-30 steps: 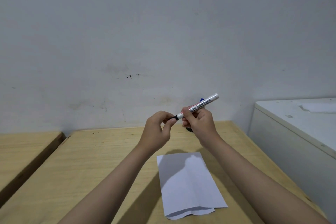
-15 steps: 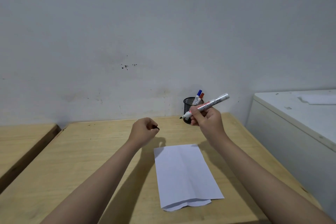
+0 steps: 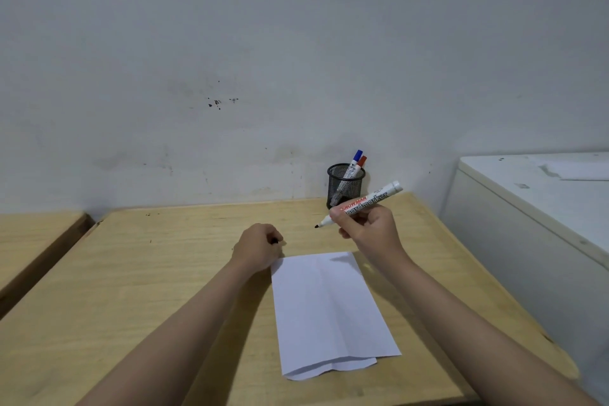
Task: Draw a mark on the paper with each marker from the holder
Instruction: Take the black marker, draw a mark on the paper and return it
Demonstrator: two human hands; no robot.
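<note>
Tabletop (image 3: pixel 164 273): pale wood, its far edge against the wall; a gap at 9 o'clock splits it from a second wooden surface (image 3: pixel 36 234), and a white cabinet (image 3: pixel 527 224) stands just off the 3 o'clock edge. Bare wood lies open left of your arms.

Paper (image 3: pixel 326 306): white sheet, creased lengthwise, unmarked, near edge curled with a second layer showing beneath.

Holder (image 3: pixel 345 186): black mesh cup at 12 o'clock from the paper, near the far edge. A blue-capped marker (image 3: pixel 356 157) and a red-capped marker (image 3: pixel 361 161) lean in it.

Your right hand (image 3: pixel 369 231) is closed around a white board marker (image 3: pixel 365 203), uncapped, black tip pointing to 8 o'clock, in the air between holder and paper.

Your left hand (image 3: pixel 257 249) is fisted at the paper's 11 o'clock corner; a small black object (image 3: pixel 274 241), likely the cap, shows between your fingers.
</note>
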